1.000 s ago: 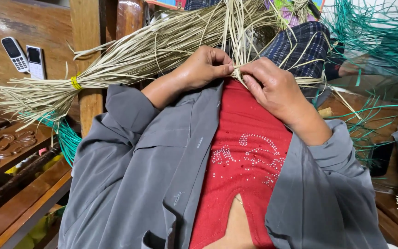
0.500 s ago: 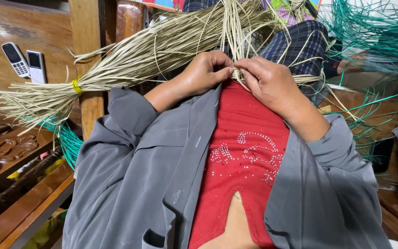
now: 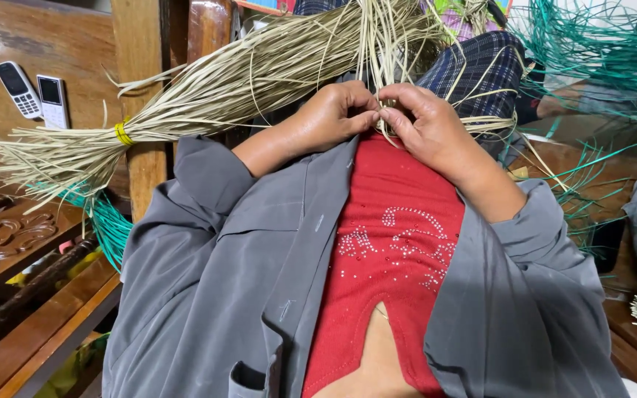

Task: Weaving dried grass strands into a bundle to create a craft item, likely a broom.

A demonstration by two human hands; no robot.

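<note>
Pale dried reed strips (image 3: 377, 44) fan up from my lap, and both my hands meet on them just above my red top (image 3: 385, 243). My left hand (image 3: 329, 114) pinches a few strips between thumb and fingertips; my right hand (image 3: 429, 125) grips the same strands, knuckles touching the left. To my left lies a long bundle of the same strips (image 3: 208, 96), bound by a yellow band (image 3: 122, 133). Two small phones (image 3: 35, 92) rest on wood beyond. Green strips (image 3: 606, 55) spread at right.

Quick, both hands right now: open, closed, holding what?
Left hand: closed, fingertips pinching the pale straw strands.
Right hand: closed, pinching the same strands where the hands meet.
</note>
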